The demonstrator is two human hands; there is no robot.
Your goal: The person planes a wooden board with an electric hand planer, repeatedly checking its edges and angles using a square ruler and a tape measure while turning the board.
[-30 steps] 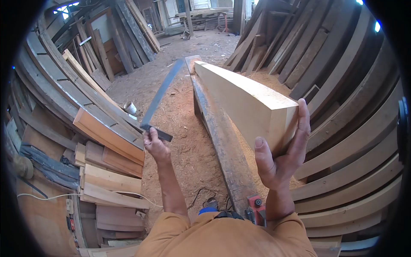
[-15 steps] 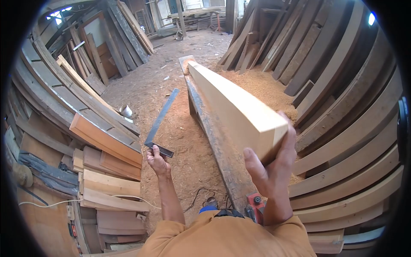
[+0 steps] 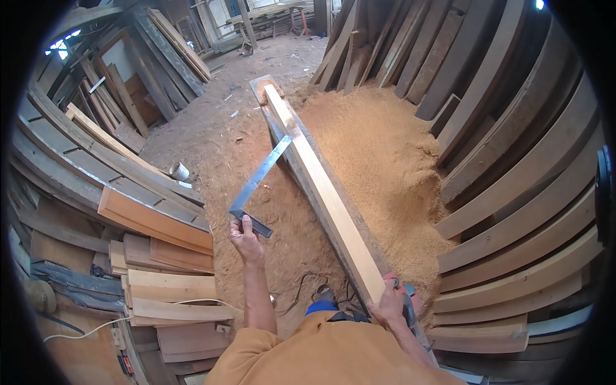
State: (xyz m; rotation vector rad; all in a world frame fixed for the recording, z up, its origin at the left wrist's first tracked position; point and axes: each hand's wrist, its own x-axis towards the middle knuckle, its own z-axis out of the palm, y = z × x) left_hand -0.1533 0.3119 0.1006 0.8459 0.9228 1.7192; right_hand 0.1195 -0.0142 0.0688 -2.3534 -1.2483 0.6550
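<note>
My left hand is closed around the corner of a try square, thumb on its dark stock. The long metal blade points up and away, its far tip showing against the side of the beam. A long pale wooden beam lies lengthwise on a narrow bench. At the beam's near end my right hand grips the wood, its fingers partly hidden. Just beside that hand sits a red and black power tool, partly covered by the hand and arm.
Sawdust is heaped right of the bench. Curved planks lean along the right side. Stacked boards and an orange-brown plank lie at left. A white cup-like container rests on the floor. A dark cord runs near my foot.
The beam's near end has come down from its raised position and the beam now lies along the bench. My right hand has lowered with it. The square has shifted slightly right.
</note>
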